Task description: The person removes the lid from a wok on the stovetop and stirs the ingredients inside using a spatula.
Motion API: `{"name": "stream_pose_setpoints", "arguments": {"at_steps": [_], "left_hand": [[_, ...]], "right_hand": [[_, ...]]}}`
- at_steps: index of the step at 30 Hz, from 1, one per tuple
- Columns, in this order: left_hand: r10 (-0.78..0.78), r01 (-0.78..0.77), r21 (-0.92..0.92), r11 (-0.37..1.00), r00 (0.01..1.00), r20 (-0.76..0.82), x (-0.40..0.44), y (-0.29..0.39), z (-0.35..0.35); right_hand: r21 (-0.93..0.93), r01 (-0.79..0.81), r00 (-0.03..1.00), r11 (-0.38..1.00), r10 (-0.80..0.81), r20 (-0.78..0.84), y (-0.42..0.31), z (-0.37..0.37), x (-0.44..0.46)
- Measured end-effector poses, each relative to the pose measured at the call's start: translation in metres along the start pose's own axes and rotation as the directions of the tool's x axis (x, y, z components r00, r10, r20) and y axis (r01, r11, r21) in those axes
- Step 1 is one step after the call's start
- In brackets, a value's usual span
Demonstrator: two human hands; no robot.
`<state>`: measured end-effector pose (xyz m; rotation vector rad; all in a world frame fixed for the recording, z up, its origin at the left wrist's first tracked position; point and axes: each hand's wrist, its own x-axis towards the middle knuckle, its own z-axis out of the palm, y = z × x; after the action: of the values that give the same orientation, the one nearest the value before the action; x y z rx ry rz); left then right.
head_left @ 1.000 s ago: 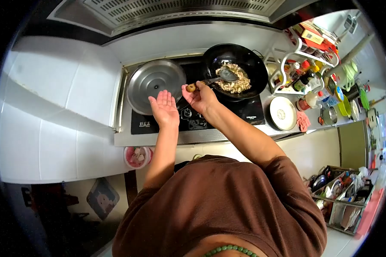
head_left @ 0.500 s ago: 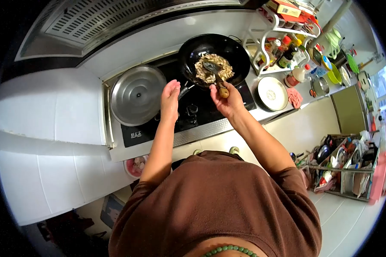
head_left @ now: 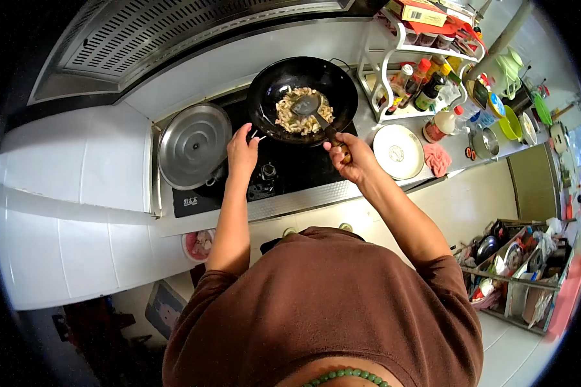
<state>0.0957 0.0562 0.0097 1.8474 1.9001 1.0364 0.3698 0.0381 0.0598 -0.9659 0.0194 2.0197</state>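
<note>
In my right hand (head_left: pixel 350 157) is the brown wooden handle of a ladle (head_left: pixel 307 105), whose dark metal bowl rests among small browned food pieces (head_left: pixel 287 115) inside a black wok (head_left: pixel 339 87). My left hand (head_left: pixel 241 155) is at the near left side of the wok, back upward, with fingers and thumb around its handle, which is mostly hidden beneath the hand. Left of it, a round metal lid (head_left: pixel 193 132) lies on the black cooktop (head_left: pixel 297 169).
A white plate (head_left: pixel 398 151) and a pink cloth (head_left: pixel 438 159) are right of the cooktop. Behind them stands a white rack (head_left: pixel 382 80) with bottles. Scissors (head_left: pixel 470 153) and a metal pot (head_left: pixel 486 142) lie farther right. A range hood (head_left: pixel 135 45) hangs above.
My left hand has turned from palm up to palm down and come to the wok handle. The ladle has swung round in the wok, with my right hand further right.
</note>
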Motion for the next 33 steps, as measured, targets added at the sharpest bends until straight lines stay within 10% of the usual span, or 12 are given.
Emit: {"name": "stream_pose_setpoints", "arguments": {"at_steps": [7, 10, 11, 19, 33], "left_hand": [[-0.058, 0.065, 0.128, 0.99, 0.997, -0.053, -0.004, 0.017, 0.003], [-0.041, 0.049, 0.19, 0.981, 0.998, -0.05, -0.007, 0.014, 0.004], [-0.022, 0.032, 0.208, 0.978, 0.998, -0.054, -0.007, 0.011, 0.005], [0.0, -0.016, 0.222, 0.975, 0.998, 0.07, -0.007, 0.003, -0.001], [0.121, -0.125, 0.144, 0.982, 0.992, 0.033, -0.007, -0.005, -0.003]], "right_hand": [[-0.64, 0.235, 0.971, 0.732, -0.198, 0.13, -0.047, -0.011, -0.015], [-0.879, 0.462, 0.83, 0.114, -0.405, 0.384, -0.052, -0.026, 0.003], [-0.855, 0.493, 0.744, -0.159, -0.432, 0.51, -0.052, -0.029, 0.006], [-0.688, 0.344, 0.688, -0.638, -0.328, 0.648, -0.022, -0.007, -0.004], [-0.683, 0.258, 0.735, -0.683, -0.32, 0.598, -0.035, -0.01, -0.071]]}}
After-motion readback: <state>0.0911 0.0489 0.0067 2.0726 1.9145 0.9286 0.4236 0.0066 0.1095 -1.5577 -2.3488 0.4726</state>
